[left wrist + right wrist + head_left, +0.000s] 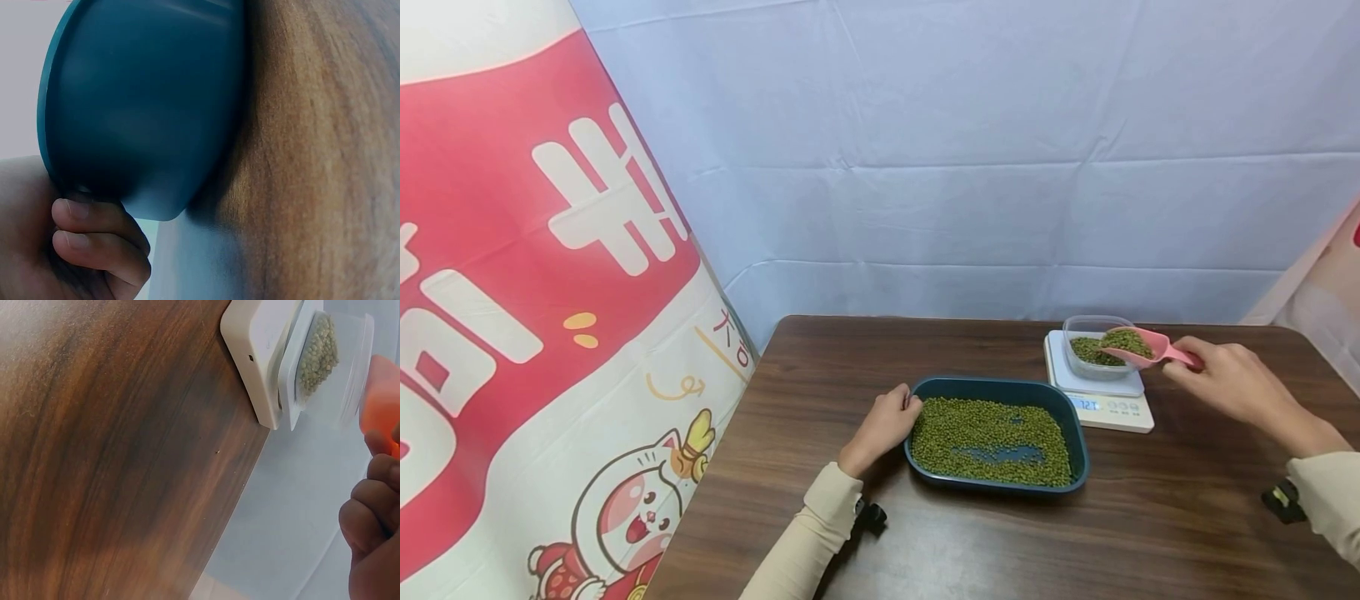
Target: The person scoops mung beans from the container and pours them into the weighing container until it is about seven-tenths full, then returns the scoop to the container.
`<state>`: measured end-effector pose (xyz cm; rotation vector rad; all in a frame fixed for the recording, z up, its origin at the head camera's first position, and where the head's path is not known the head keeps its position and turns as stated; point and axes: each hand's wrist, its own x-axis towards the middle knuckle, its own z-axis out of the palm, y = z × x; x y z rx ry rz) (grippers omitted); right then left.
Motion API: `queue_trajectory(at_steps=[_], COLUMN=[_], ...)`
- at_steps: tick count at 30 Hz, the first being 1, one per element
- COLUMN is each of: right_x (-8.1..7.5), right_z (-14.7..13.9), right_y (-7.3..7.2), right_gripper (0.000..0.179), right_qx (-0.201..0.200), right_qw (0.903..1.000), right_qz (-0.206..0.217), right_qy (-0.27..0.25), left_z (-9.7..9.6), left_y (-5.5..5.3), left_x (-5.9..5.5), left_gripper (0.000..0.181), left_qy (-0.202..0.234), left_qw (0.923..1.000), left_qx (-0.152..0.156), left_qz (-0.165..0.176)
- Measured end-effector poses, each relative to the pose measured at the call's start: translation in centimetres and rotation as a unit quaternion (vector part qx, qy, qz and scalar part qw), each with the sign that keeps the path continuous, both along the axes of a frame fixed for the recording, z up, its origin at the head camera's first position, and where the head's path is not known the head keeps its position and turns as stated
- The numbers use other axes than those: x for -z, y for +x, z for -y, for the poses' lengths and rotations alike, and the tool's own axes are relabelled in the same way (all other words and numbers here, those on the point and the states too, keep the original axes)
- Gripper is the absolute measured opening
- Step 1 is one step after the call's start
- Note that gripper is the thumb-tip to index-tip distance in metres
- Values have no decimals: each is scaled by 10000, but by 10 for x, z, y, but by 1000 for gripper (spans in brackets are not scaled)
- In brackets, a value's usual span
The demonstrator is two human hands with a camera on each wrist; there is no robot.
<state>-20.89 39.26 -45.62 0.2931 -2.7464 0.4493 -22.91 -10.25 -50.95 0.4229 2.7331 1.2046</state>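
A pink scoop heaped with green mung beans is held by its handle in my right hand. Its bowl is over a clear plastic container, which has mung beans in its bottom. The container stands on a white kitchen scale with a lit display. My left hand grips the left rim of a dark blue tray; in the left wrist view its curled fingers are at the tray's edge. Mung beans cover most of the tray's floor, with a bare blue patch near the front.
All of it stands on a dark wooden table. Behind the table hangs a pale cloth, and a printed red and white banner is at the left. The scale is near the table's back edge.
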Motion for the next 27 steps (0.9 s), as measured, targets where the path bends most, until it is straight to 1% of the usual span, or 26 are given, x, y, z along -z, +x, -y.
queue_trajectory(at_steps=[9,16,27], right_x=[-2,-6,-12], right_z=[-2,-3,-2], right_y=[0,-1,-2], right_gripper=[13,15,15], right_qx=[-34,-26,-4], right_qw=[10000,9997,9992], right_qz=[-4,88,187], right_qy=[64,214,341], left_z=[0,0,0], left_y=[1,2,0], left_x=[-1,-1,0], left_gripper=[33,33,32], left_qy=[31,85,16], left_qw=[10000,9999,10000], left_qx=[47,58,-3], left_qz=[73,123,58])
